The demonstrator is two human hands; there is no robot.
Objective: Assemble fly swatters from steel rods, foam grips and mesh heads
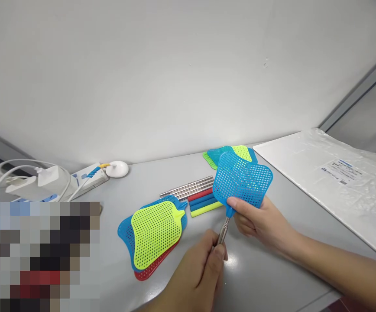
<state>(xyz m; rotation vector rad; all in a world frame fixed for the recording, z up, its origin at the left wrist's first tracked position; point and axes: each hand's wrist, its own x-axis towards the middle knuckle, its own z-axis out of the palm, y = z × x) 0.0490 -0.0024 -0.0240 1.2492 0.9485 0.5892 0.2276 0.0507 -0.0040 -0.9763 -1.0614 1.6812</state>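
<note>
My right hand (256, 219) pinches the neck of a blue perforated fly swatter head (241, 177), thumb on its base. A metal telescopic rod (223, 232) meets that base from below. Around the rod, the fingers of my left hand (207, 264) are closed. To the left lies a stack of swatter heads, a yellow-green one (157, 234) on top, a blue one (126, 234) and a red one (145, 273) beneath. Behind my hands are several metal rods (186, 187) and coloured handle tubes, among them a red tube (199, 195) and a yellow tube (204, 209).
More swatter heads (210, 159) lie at the table's back edge. On the right is a flat white plastic-wrapped package (311, 169) with a label. A power strip (92, 182) with plugs, cables and a white rounded device (117, 169) occupies the left. The lower left corner is pixelated.
</note>
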